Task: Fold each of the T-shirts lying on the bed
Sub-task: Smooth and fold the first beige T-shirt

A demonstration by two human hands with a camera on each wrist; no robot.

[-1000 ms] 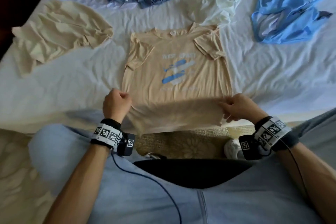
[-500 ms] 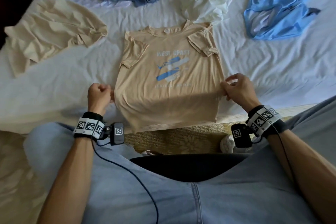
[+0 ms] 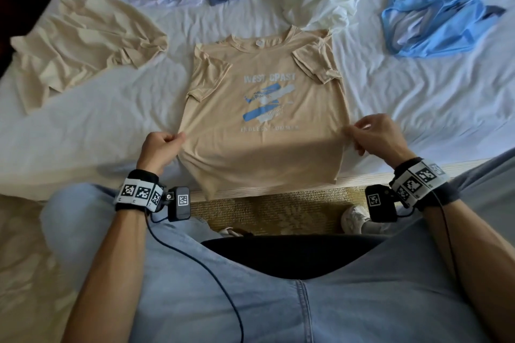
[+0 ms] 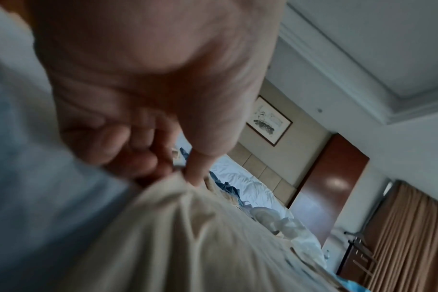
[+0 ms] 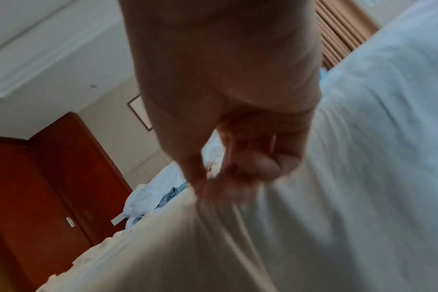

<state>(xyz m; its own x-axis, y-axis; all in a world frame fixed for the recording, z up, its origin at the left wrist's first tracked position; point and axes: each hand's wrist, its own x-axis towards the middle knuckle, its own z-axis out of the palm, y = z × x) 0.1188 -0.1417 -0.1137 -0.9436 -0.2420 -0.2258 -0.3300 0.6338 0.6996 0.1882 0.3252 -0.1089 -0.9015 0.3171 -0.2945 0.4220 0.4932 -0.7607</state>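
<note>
The left hand (image 3: 160,147) pinched the left side seam of the tan cotton T-shirt with the blue-and-white chest print (image 3: 264,131), thumb against curled fingers (image 4: 135,150). The shirt lay face up on the white-sheeted bed (image 3: 418,108), collar toward twelve o'clock and hem toward six, where it draped over the bed's near edge. Its long axis ran twelve to six, squarely between the two hands. The right hand (image 3: 374,133) gripped the opposite seam at three o'clock from the print, level with the left. Both hands sat equally near, so the next fold probably would carry the lower half toward twelve.
</note>
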